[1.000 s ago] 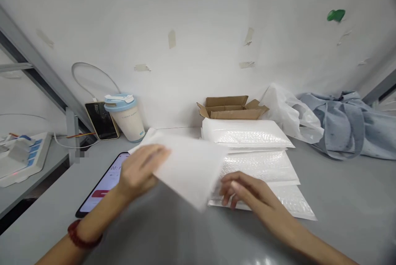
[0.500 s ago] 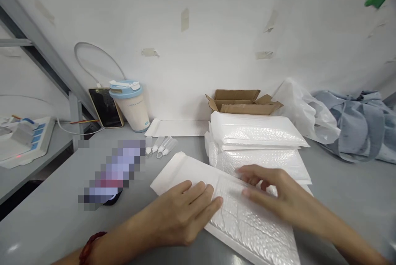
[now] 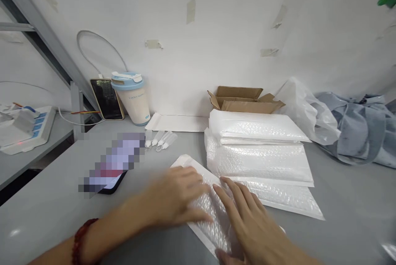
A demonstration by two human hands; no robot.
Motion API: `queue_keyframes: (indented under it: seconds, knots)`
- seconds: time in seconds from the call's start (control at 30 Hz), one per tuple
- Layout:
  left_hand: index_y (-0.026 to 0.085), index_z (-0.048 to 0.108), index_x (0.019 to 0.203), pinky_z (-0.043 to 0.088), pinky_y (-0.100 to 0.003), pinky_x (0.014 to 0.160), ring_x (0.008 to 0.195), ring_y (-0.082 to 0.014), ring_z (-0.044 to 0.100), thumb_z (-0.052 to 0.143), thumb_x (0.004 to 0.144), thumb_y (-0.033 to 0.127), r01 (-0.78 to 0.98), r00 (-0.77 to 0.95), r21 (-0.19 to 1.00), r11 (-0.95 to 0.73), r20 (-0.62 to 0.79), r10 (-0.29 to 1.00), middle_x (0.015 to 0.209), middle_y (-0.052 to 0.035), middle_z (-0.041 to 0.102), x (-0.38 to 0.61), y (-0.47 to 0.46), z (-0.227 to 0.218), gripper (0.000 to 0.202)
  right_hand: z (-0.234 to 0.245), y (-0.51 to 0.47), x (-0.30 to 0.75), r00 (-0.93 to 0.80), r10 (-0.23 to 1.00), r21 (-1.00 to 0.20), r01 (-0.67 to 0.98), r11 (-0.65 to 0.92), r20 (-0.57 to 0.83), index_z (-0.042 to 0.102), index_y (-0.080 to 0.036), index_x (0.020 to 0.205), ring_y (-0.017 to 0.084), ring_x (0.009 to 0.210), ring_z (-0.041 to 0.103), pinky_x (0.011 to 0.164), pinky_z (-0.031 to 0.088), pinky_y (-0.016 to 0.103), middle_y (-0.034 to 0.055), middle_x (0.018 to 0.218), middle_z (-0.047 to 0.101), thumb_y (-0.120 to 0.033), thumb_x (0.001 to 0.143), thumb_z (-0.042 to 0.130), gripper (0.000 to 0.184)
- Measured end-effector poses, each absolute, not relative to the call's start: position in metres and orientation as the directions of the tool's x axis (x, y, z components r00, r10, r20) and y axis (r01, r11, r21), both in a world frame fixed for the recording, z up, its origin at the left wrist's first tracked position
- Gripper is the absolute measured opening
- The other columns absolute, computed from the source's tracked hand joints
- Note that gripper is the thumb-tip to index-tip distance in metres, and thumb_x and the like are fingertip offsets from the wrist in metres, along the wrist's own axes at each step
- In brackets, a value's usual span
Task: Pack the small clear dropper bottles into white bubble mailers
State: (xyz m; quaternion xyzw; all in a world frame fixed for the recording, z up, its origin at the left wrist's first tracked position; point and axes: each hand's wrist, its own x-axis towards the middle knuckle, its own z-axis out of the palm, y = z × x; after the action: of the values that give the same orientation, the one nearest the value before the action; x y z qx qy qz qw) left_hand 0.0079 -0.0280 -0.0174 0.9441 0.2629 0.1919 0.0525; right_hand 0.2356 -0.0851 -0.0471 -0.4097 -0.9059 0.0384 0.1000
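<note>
A white bubble mailer (image 3: 206, 205) lies slantwise on the grey table in front of me. My left hand (image 3: 175, 195), blurred by motion, is over its left side with the thumb apart from the fingers. Stretched out and spread, the fingers of my right hand (image 3: 250, 217) rest on the mailer's right part and hide much of it. Just behind, a stack of white bubble mailers (image 3: 262, 160) lies in uneven layers, close to my right fingertips.
At the back stand an open cardboard box (image 3: 247, 106), a lidded cup (image 3: 134, 102) and a propped phone (image 3: 107, 100). Small clear dropper bottles (image 3: 161, 139) lie near a partly pixelated phone (image 3: 113, 182). A white plastic bag (image 3: 309, 112) and a denim-blue bag (image 3: 355, 127) are on the right.
My right hand has come nearer to me and spread out over the mailer. The mailer has shifted, baring more of the stack's lowest layer. My left hand has moved slightly left.
</note>
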Motion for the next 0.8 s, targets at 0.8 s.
queue_keyframes:
  seconds: [0.8]
  knots:
    - [0.014,0.058,0.067,0.034,-0.02,0.053,0.057,-0.0095,0.043,0.055,0.071,0.023,0.274,0.685,0.936,0.221,-0.351,0.638,0.061,0.003,0.05,0.007,-0.024,-0.005,0.011,-0.037,-0.09,0.214,-0.625,0.693,-0.178,0.683,0.708,0.36,0.02,-0.01,0.136,0.04,0.118,0.036,0.089,0.038,0.055,0.0245,0.132,0.035,-0.03,0.066,0.057,0.082]
